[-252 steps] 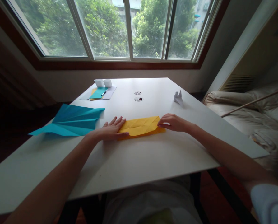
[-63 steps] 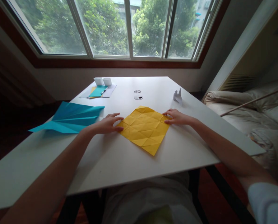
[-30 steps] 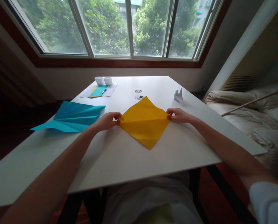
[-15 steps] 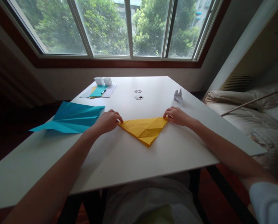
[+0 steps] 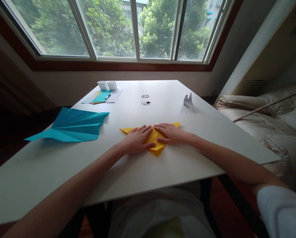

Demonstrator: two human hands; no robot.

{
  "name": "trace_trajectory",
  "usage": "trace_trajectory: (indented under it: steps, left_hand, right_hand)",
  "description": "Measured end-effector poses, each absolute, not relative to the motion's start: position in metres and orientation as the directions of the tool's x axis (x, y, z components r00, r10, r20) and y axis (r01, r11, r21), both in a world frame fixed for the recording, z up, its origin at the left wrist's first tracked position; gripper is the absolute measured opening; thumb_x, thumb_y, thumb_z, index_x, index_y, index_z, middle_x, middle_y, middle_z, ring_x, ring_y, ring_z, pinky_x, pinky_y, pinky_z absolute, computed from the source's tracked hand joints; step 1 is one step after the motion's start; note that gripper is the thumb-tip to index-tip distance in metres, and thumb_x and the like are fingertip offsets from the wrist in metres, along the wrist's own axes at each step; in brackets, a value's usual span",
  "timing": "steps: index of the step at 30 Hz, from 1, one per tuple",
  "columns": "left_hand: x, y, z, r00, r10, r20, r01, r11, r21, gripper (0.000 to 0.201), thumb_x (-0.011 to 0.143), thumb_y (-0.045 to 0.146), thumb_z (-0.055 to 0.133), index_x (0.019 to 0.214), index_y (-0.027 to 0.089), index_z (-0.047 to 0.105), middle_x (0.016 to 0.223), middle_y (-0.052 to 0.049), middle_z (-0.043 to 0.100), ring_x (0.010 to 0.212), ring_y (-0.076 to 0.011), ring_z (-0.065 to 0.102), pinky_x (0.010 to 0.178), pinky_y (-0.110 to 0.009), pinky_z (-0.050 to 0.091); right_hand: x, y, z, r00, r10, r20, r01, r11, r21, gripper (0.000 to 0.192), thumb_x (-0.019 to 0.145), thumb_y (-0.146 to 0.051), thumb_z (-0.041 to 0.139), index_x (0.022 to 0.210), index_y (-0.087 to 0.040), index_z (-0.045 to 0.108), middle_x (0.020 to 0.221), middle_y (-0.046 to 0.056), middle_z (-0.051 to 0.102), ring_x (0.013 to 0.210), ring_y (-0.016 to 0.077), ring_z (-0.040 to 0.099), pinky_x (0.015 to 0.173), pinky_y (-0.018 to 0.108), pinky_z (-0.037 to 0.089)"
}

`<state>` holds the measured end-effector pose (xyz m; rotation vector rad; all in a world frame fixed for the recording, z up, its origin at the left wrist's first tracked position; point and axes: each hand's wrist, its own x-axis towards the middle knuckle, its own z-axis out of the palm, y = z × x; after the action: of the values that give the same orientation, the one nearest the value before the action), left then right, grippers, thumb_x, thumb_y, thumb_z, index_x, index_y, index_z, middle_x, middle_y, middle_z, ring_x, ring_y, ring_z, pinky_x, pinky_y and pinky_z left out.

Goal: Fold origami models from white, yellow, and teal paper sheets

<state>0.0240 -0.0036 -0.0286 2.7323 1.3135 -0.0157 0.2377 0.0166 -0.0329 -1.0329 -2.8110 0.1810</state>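
A yellow sheet of paper point(image 5: 155, 135), folded into a triangle with creases across it, lies on the white table with its point toward me. My left hand point(image 5: 139, 138) rests flat on its left half, fingers stretched out. On the right half lies my right hand point(image 5: 171, 134), palm down and fingers spread. The fingertips of both hands come close together near the paper's middle. The left and right corners stick out beyond my hands, and the bottom point shows below them. Parts of the paper are hidden under my palms.
To the left lies a creased blue paper sheet point(image 5: 75, 127). At the back left, two small white containers point(image 5: 107, 85) stand by stacked coloured paper point(image 5: 102, 96) with a pen point(image 5: 109, 95). Two round pieces point(image 5: 146, 102) lie mid-table. A grey folded paper figure point(image 5: 188, 100) stands right.
Both hands have let go of the triangle's outer corners and moved inward, now lying flat on the paper. The view has shifted slightly.
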Motion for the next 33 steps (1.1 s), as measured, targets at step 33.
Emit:
trace_trajectory:
  steps: [33]
  left_hand:
    - [-0.036, 0.010, -0.003, 0.246, 0.942, -0.230, 0.962, -0.266, -0.057, 0.087, 0.072, 0.076, 0.029, 0.139, 0.021, 0.029, 0.147, -0.014, 0.022, 0.131, -0.0337, 0.025, 0.099, -0.043, 0.030]
  right_hand:
    - [0.296, 0.035, -0.003, -0.792, 0.604, 0.090, 0.569, 0.783, -0.249, 0.052, 0.074, -0.051, 0.059, 0.119, -0.024, 0.056, 0.123, 0.009, 0.052, 0.109, 0.0235, 0.050, 0.092, 0.036, 0.039]
